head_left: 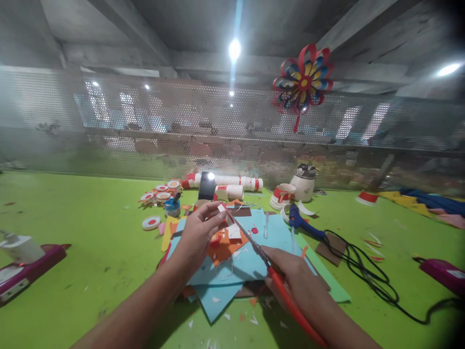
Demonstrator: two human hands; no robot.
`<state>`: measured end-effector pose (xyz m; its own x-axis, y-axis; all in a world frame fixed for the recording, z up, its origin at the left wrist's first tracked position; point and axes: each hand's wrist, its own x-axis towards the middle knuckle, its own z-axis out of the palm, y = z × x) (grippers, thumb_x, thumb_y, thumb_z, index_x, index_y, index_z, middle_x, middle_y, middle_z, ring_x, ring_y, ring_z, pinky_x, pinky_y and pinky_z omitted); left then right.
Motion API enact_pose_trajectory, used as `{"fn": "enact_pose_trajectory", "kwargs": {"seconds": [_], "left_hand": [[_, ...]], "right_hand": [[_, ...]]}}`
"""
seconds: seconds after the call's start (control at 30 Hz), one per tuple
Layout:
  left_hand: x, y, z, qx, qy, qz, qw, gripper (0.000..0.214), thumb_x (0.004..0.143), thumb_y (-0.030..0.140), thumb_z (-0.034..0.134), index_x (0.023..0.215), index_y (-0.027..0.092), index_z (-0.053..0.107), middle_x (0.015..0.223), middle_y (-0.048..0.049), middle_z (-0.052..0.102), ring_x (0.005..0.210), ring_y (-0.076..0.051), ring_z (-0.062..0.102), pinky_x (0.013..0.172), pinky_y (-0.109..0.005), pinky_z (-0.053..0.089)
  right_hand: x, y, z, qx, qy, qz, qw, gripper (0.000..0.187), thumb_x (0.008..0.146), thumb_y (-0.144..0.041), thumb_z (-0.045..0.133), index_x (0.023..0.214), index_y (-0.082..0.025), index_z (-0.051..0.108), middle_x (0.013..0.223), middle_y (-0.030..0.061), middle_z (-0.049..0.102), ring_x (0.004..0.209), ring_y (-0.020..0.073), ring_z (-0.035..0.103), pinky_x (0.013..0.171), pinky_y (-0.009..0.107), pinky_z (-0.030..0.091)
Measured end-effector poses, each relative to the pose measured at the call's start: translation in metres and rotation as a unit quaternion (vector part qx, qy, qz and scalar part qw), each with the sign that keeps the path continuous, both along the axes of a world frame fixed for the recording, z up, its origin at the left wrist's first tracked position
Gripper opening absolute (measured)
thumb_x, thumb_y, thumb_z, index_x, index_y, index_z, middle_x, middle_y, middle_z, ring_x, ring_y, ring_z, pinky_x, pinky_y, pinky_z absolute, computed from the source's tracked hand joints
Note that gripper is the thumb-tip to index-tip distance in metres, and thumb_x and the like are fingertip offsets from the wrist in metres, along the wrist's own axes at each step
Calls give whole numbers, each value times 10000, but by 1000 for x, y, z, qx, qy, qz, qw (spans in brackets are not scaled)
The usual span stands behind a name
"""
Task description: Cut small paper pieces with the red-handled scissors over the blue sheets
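My left hand (203,230) pinches a small red and white piece of paper (223,209) between thumb and fingers. My right hand (288,271) is wrapped around red-handled scissors (274,276), whose blades point up and left to that piece. Whether the blades are fully closed is hard to tell. Below both hands lie light blue paper sheets (203,266) with an orange sheet (230,247) on top. White and red scraps are scattered over them, among them a white square (235,233).
A blue glue gun (303,222) with a black cord (363,264) lies right. Behind are paper cups (283,194), a jug (304,184), a phone (207,186) and a white-red tube (250,183). Round discs (151,223), a blue jar (172,207) and power strips (43,264) sit left.
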<state>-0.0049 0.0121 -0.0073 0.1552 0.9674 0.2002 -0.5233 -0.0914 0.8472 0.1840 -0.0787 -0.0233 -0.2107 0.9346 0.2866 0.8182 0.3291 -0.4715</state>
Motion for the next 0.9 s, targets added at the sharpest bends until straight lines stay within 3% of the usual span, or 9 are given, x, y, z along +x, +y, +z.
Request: {"fn": "enact_pose_trajectory", "kwargs": {"seconds": [0.67,0.9], "left_hand": [[0,-5,5,-5,-23,10,1000,297,624,180,766,895,124,660,906,-101,658,831,-220,643,833,-407,496],[1,-5,3,-1,-28,8,1000,280,640,172,758,898,123,658,940,-108,656,879,-230,634,860,-411,485]], "right_hand": [[-3,-3,2,14,-2,-4,1000,524,702,-77,440,1183,-141,637,947,103,723,807,254,648,718,374,497],[-4,-3,-3,28,-42,-39,998,445,798,-107,428,1207,-107,604,943,153,672,865,291,613,756,436,486]]}}
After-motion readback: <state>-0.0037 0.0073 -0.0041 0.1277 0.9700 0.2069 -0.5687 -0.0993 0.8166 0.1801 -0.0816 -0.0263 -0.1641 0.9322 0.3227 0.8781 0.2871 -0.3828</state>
